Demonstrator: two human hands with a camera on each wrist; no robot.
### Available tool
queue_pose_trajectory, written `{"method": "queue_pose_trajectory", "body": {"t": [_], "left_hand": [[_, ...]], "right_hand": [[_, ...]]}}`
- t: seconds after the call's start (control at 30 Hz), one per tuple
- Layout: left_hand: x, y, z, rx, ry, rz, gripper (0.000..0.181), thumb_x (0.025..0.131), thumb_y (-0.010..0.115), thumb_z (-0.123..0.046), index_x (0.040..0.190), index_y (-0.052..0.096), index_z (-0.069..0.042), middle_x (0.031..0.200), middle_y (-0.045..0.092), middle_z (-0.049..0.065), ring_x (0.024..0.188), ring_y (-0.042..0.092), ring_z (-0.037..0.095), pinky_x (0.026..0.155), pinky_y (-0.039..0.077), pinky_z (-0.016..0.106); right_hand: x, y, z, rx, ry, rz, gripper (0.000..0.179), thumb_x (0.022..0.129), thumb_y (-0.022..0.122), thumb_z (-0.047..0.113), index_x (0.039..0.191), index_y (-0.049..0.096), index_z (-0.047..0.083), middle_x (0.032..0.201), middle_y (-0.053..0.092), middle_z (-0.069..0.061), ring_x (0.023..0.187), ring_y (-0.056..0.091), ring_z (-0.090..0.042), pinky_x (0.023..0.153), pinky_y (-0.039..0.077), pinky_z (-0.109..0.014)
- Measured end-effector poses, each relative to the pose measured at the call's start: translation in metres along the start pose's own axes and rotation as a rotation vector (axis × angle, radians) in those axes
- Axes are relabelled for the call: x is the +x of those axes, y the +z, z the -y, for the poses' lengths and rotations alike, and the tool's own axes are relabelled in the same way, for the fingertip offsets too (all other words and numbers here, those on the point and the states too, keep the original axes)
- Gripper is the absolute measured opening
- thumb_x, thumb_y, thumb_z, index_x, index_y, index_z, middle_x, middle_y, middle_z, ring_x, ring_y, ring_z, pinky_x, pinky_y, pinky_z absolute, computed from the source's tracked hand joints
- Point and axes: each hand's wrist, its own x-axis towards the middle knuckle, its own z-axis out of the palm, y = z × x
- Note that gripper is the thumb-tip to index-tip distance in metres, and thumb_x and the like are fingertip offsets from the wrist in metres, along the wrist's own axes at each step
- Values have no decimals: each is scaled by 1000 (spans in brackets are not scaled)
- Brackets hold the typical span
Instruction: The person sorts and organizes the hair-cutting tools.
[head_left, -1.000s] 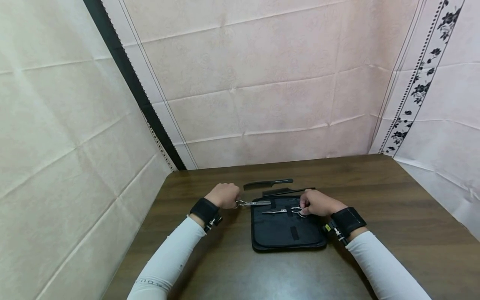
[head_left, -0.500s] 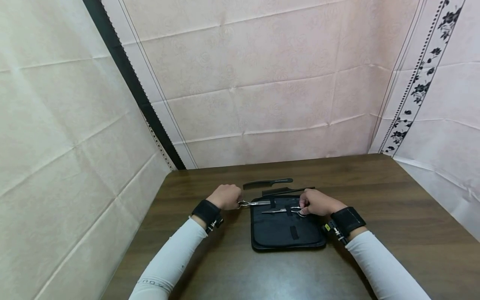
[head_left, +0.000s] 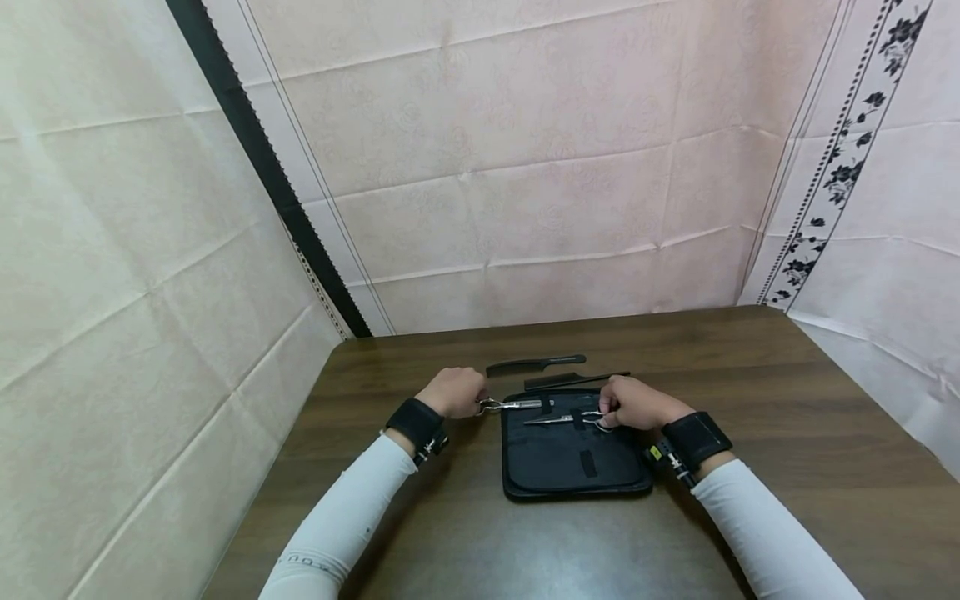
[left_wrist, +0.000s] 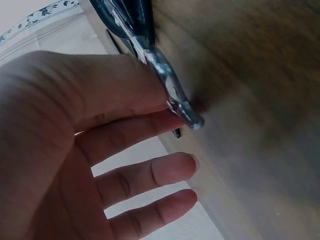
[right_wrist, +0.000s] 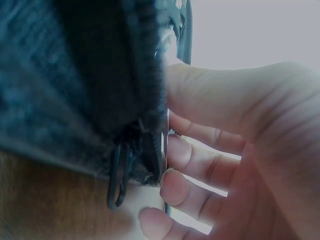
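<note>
My left hand (head_left: 454, 392) pinches silver scissors (head_left: 517, 405) by the handle between thumb and forefinger. Their blades point right and lie across the upper left of a black zip case (head_left: 543, 471), with the tip end at a small black strap (head_left: 546, 403). In the left wrist view the metal handle (left_wrist: 172, 85) sticks out past the forefinger, while the other fingers hang free. A second pair of scissors (head_left: 553, 421) lies just below, under another strap, blades to the left. My right hand (head_left: 639, 405) holds its handles with thumb and fingertips, partly hiding them.
Two black combs lie behind the case: a handled comb (head_left: 517, 367) farther back and a tail comb (head_left: 555, 382) close to the case's far edge. A zipper pull (right_wrist: 116, 185) hangs at the case's edge. Pale cloth (head_left: 525, 183) hangs beyond the wooden table (head_left: 420, 517).
The left hand has shifted slightly right, and its scissors' blades have slid farther right through the strap. The right hand stays at the second scissors' handles.
</note>
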Motion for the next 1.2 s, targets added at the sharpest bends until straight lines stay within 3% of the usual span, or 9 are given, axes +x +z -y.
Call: {"method": "queue_pose_trajectory", "body": {"t": [0.57,0.83,1.2], "left_hand": [[3,-1,-5,20,4,-20,13,92,73,-8,84,72,-19,72,59,-7,63,47,10,56,39,25],[3,2,-7,34,19,-25,10,93,73,-9,88,74,-17,74,61,-8,64,50,9,58,43,24],[6,3,-10,27,26,-28,12,93,75,-12,83,73,-19,73,61,-8,63,50,9,58,44,25]], "right_hand": [[3,-2,-4,-24,-1,1,21,92,77,13,78,62,13,93,50,-4,82,47,-17,70,38,-30],[2,1,-3,-16,10,7,21,93,77,12,78,63,13,94,50,-4,82,48,-18,71,39,-31],[1,2,-2,-20,-8,2,20,93,77,13,79,63,13,94,51,-5,79,48,-16,69,38,-29]]}}
